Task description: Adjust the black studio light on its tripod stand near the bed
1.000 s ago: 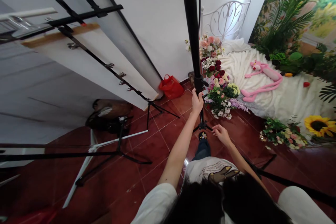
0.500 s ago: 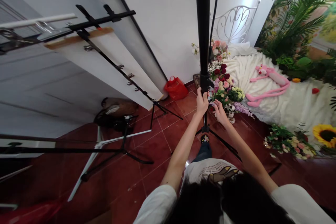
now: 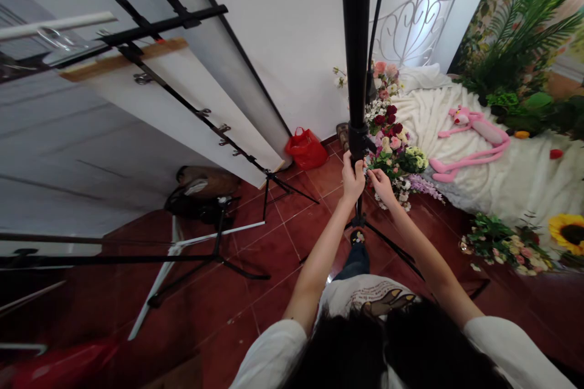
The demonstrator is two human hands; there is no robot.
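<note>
A tall black stand (image 3: pixel 356 42) rises in front of me, its legs spread on the floor near my foot. My left hand (image 3: pixel 353 181) is wrapped round its pole just below a black collar with a knob (image 3: pixel 360 137). Close to the pole on the right is my right hand (image 3: pixel 380 185), its thumb and fingers drawn together in a pinch; what lies between the fingertips is too small to make out. A black cable (image 3: pixel 378 6) hangs beside the upper pole.
Flowers (image 3: pixel 393 140) border a white-draped bed (image 3: pixel 465 152) with a pink plush toy (image 3: pixel 488 130) at right. A red bag (image 3: pixel 306 149) sits by the wall. Left are a white board (image 3: pixel 182 115) on a stand and white and black stand legs (image 3: pixel 157 292) on the red tiles.
My right hand has moved slightly left toward the pole, and its fingers have closed into a pinch. My left hand stays on the pole. The view has shifted a little.
</note>
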